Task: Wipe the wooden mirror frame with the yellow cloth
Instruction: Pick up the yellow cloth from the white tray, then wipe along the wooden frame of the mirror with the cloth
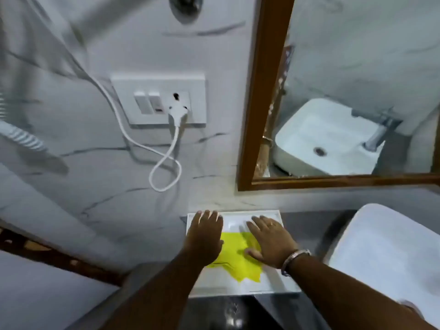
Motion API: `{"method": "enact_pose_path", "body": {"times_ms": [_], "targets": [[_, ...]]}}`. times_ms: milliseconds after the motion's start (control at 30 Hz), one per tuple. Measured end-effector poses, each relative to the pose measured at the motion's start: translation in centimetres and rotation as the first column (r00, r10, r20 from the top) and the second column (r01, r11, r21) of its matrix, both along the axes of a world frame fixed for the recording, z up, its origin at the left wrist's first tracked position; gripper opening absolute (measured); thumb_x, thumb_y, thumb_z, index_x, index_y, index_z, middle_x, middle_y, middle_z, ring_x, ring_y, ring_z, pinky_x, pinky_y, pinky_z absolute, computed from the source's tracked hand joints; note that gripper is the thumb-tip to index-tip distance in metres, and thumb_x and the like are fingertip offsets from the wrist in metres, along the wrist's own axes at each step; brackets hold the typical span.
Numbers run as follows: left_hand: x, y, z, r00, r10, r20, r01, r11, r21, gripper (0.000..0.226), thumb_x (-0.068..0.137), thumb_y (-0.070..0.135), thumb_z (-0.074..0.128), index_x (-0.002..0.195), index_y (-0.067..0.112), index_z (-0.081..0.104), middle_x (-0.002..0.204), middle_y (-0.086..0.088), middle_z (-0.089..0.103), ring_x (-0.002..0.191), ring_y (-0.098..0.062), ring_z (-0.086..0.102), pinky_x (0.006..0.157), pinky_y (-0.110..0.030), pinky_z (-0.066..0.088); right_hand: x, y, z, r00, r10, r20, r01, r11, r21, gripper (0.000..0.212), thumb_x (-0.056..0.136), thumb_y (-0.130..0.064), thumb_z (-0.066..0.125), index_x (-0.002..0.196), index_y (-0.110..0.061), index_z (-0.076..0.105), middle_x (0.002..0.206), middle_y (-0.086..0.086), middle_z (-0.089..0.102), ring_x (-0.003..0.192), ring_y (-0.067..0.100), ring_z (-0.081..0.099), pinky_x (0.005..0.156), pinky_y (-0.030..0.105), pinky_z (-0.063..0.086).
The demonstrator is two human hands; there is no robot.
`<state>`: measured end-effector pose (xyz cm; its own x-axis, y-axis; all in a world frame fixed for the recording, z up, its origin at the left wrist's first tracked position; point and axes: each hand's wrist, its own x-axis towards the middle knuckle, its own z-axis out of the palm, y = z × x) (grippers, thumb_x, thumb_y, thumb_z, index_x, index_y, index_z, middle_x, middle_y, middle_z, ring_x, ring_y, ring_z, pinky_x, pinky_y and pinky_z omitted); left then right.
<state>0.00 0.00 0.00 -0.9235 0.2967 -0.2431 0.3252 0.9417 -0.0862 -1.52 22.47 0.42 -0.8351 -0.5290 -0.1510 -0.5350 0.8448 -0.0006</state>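
A yellow cloth (238, 258) lies spread flat on a white tray (240, 285) on the dark counter. My left hand (204, 236) rests palm down on the tray, over the cloth's left edge. My right hand (271, 241), with a ring and a metal bracelet, lies flat on the cloth's right side. Fingers of both hands are spread and grip nothing. The wooden mirror frame (262, 91) hangs on the marble wall above and to the right; its left and bottom rails show.
A white switch panel (158, 101) with a plugged-in white cord (166, 163) sits left of the mirror. A white wash basin (390, 253) stands at the right on the counter. A brown wooden edge (35, 251) runs at the lower left.
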Motion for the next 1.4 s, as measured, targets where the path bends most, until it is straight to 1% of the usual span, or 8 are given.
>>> {"method": "enact_pose_path", "body": {"times_ms": [200,333,433,533,700,967,1233,1400], "targets": [[-1.9,0.0,-6.9,0.963,0.104,0.247,-0.12,0.991,0.051,0.066,0.101,0.045,0.045,0.157,0.015,0.024,0.165,-0.011,0.019,0.151,-0.03,0.015,0.122,-0.047,0.014,-1.5,-0.8,-8.5,0.943,-0.136,0.305,0.133,0.991,0.028,0.067,0.099,-0.046,0.032,0.152,-0.011,0.012,0.16,0.012,0.017,0.146,0.027,0.022,0.119,0.038,0.023],[-2.8,-0.7,-9.2,0.981,0.055,0.188,-0.063,0.997,0.037,0.062,0.099,0.043,0.052,0.154,0.022,0.032,0.168,-0.014,0.0,0.154,-0.033,0.001,0.123,-0.05,0.007,-1.8,-1.8,-10.0,0.965,-0.165,0.203,0.17,0.985,-0.009,0.064,0.092,-0.04,0.045,0.148,-0.014,0.026,0.145,0.011,0.046,0.135,0.03,0.04,0.113,0.039,0.03],[-3.4,-1.2,-9.3,0.988,0.036,0.152,-0.06,0.986,0.159,0.042,0.093,0.038,0.063,0.132,0.022,0.055,0.161,-0.011,0.03,0.15,-0.031,0.021,0.119,-0.042,0.018,-1.7,-2.8,-9.9,0.968,-0.178,0.176,0.18,0.984,0.002,0.058,0.084,-0.039,0.056,0.138,-0.022,0.043,0.12,0.01,0.062,0.11,0.033,0.058,0.098,0.04,0.042],[-3.2,-2.0,-7.8,0.968,0.088,0.235,-0.164,0.932,0.323,0.016,0.093,0.019,0.061,0.108,0.024,0.062,0.116,0.0,0.068,0.113,-0.023,0.06,0.087,-0.027,0.036,-1.4,-4.1,-8.7,0.945,-0.257,0.202,0.245,0.966,0.083,0.038,0.088,-0.032,0.054,0.125,-0.029,0.056,0.116,0.01,0.059,0.104,0.035,0.058,0.084,0.039,0.046],[-2.8,-3.5,-1.7,0.951,0.022,0.307,-0.153,0.899,0.41,0.028,0.09,0.004,0.052,0.109,0.024,0.06,0.107,-0.002,0.066,0.102,-0.023,0.06,0.077,-0.03,0.041,0.1,-5.6,-3.8,0.932,-0.336,0.14,0.315,0.937,0.151,0.026,0.095,-0.022,0.043,0.114,-0.02,0.06,0.113,0.009,0.061,0.104,0.032,0.059,0.083,0.038,0.047],[-2.9,-1.8,15.1,0.995,0.025,-0.1,0.066,0.584,0.809,0.03,0.087,0.002,0.068,0.115,0.012,0.074,0.116,-0.011,0.07,0.111,-0.026,0.061,0.097,-0.033,0.045,0.1,-1.7,15.2,0.882,-0.448,-0.145,0.433,0.893,-0.124,0.026,0.092,-0.018,0.048,0.114,-0.019,0.063,0.117,0.009,0.066,0.111,0.031,0.059,0.09,0.041,0.049],[-6.8,2.9,40.3,0.809,0.303,-0.504,0.494,0.113,0.862,0.033,0.075,0.012,0.086,0.101,0.025,0.07,0.081,0.014,0.068,0.069,0.003,0.059,0.071,-0.027,0.055,-3.0,3.8,42.5,0.669,-0.426,-0.609,0.195,0.891,-0.41,0.015,0.09,-0.018,0.057,0.102,-0.018,0.066,0.103,0.012,0.07,0.096,0.036,0.063,0.077,0.044,0.051],[-8.8,4.3,60.5,0.486,0.429,-0.762,0.759,0.226,0.611,0.032,0.07,0.024,0.09,0.094,0.025,0.069,0.075,0.01,0.066,0.063,-0.008,0.061,0.066,-0.024,0.054,-5.2,4.5,60.5,0.321,-0.422,-0.848,0.041,0.9,-0.433,0.009,0.089,-0.024,0.055,0.091,-0.019,0.062,0.096,0.013,0.066,0.092,0.037,0.062,0.07,0.039,0.048]]}}
